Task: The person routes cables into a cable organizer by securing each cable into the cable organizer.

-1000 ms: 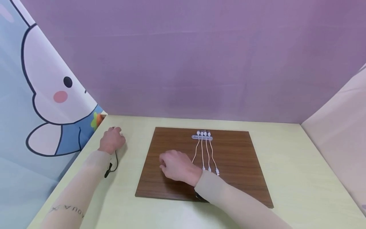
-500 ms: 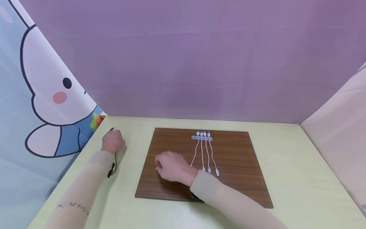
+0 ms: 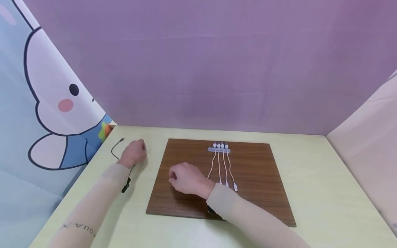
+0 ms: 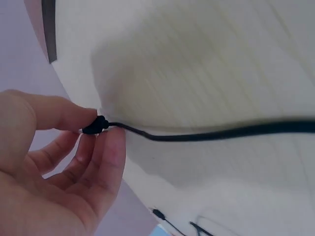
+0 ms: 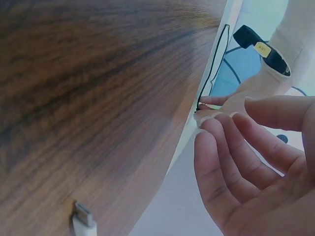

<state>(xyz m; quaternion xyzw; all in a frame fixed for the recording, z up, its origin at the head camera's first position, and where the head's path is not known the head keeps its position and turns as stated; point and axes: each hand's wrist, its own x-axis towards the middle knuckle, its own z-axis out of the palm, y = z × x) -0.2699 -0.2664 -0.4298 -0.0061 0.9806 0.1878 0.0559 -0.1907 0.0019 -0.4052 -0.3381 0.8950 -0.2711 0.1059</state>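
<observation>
In the left wrist view, my left hand (image 4: 64, 162) pinches the small black plug of a black cable (image 4: 197, 136) between thumb and fingers. The cable runs back toward the wrist. In the head view this left hand (image 3: 134, 152) hovers over the pale table, left of the brown wooden board (image 3: 186, 151); its fingertips are hidden there. My right hand (image 3: 187, 179) is above the board's left part, fingers loosely bent and holding nothing, as the right wrist view shows. Several white USB cables (image 3: 213, 165) hang from a pale cable holder (image 3: 219, 150) on the board.
Another black plug end (image 3: 121, 140) lies on the pale table (image 3: 310, 172) left of my left hand. A purple cloth (image 3: 201, 69) rises behind the table. Printed cloth (image 3: 62, 86) borders the left side, pale cloth (image 3: 372, 137) the right.
My left hand has moved right, toward the board, uncovering a black plug end and cable on the table. My right hand has shifted slightly left.
</observation>
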